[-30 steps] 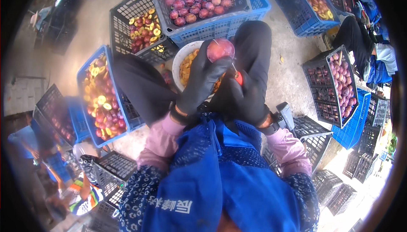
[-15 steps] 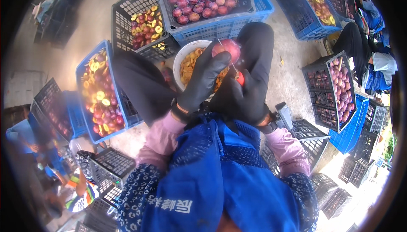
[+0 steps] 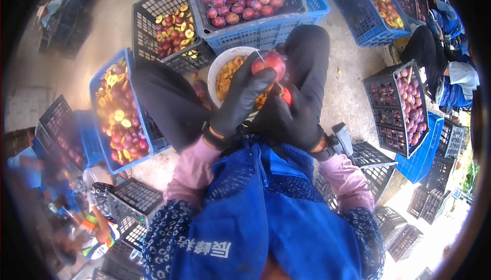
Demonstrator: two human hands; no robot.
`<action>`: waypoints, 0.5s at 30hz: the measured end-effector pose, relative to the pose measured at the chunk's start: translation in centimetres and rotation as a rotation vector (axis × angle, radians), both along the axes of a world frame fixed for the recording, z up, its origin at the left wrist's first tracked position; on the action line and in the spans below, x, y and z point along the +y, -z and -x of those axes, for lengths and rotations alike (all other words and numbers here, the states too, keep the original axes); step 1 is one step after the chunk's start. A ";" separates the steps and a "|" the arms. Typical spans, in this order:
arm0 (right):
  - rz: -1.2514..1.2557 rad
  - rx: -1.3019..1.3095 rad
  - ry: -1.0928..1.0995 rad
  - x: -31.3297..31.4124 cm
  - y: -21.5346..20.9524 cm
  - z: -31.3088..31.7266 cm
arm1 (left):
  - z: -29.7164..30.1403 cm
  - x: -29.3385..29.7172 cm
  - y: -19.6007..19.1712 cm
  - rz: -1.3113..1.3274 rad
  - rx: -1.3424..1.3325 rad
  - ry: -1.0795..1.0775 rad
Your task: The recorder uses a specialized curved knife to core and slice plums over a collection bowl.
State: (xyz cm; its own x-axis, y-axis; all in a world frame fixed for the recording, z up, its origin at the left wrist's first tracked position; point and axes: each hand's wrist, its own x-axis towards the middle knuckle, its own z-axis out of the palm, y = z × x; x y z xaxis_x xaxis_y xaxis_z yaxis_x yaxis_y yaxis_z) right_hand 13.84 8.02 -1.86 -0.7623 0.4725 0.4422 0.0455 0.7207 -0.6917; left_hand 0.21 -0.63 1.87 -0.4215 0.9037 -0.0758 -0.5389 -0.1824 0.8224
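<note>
A seated worker in a blue apron (image 3: 255, 229) and pink sleeves holds a red plum (image 3: 269, 63) above a white bowl (image 3: 221, 65) set on the ground between the knees. The left hand (image 3: 240, 98), in a dark glove, wraps its fingers around the near side of the fruit, hiding the lower half of it. The right hand (image 3: 291, 119), also gloved in black, is closed around a small tool with a red handle (image 3: 287, 96); only that red end shows, and a thin metal tip can just be made out touching the plum. The blade's shape cannot be told.

The bowl holds yellow-orange bits of fruit, though the hands cover most of its right side. Directly ahead stands a blue crate of whole plums (image 3: 255, 8), its far edge cut off by the top of the frame. To its left, a dark crate (image 3: 171, 29) carries halved plums showing yellow flesh, and a blue crate of cut halves (image 3: 120, 113) sits beside the left knee, partly behind the dark trouser leg. On the right, a dark crate of plums (image 3: 404, 106) rests on a blue one.

Another person (image 3: 445, 70) sits at the right rim, mostly cropped. Figures at the lower left are blurred by the lens edge, and empty stacked crates (image 3: 404, 229) there and at lower right bend out of view.
</note>
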 end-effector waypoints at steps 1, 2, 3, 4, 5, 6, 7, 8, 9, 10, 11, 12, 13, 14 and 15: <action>0.000 -0.002 -0.005 -0.1 -0.3 -0.1 | -0.5 0.2 -0.4 0.017 0.064 -0.061; 0.062 -0.015 0.018 -0.2 -0.7 -0.2 | -0.7 0.4 -0.8 0.034 0.130 -0.120; 0.124 -0.028 0.042 -0.3 -1.0 -0.1 | -0.6 0.4 -1.0 0.033 0.130 -0.121; 0.123 -0.027 0.041 -0.3 -0.9 0.1 | -0.4 0.5 -1.1 0.056 0.258 -0.118; 0.176 -0.003 0.028 -0.3 -0.6 0.2 | -0.3 0.5 -1.1 0.079 0.384 -0.112; 0.229 0.022 0.014 -0.5 -0.5 0.2 | -0.1 0.5 -0.9 0.080 0.384 -0.111; 0.229 0.022 0.015 -0.8 -0.5 0.4 | 0.2 0.5 -0.3 0.085 0.585 -0.126; 0.348 0.006 0.015 -1.2 -0.4 0.4 | 0.5 0.5 0.3 0.088 0.786 -0.140; 0.465 -0.010 0.014 -1.4 -0.4 0.5 | 0.8 0.5 0.8 0.087 0.785 -0.138; 0.464 -0.009 0.016 -1.4 -0.4 0.5 | 1.1 0.5 1.3 0.096 0.881 -0.173; 0.488 -0.024 0.001 -1.2 -0.5 0.5 | 1.2 0.7 1.2 0.106 0.978 -0.203; 0.512 -0.038 -0.014 -1.0 -0.5 0.5 | 1.1 0.7 0.9 0.103 0.979 -0.198; 0.513 -0.036 -0.009 -0.8 -0.5 0.5 | 0.9 0.6 0.4 0.087 0.660 -0.126; 0.395 -0.028 -0.002 -0.8 -0.6 0.6 | 0.7 0.3 -0.1 0.073 0.342 -0.059; 0.278 -0.019 0.006 -0.8 -0.6 0.7 | 0.4 0.3 -0.3 0.075 0.342 -0.060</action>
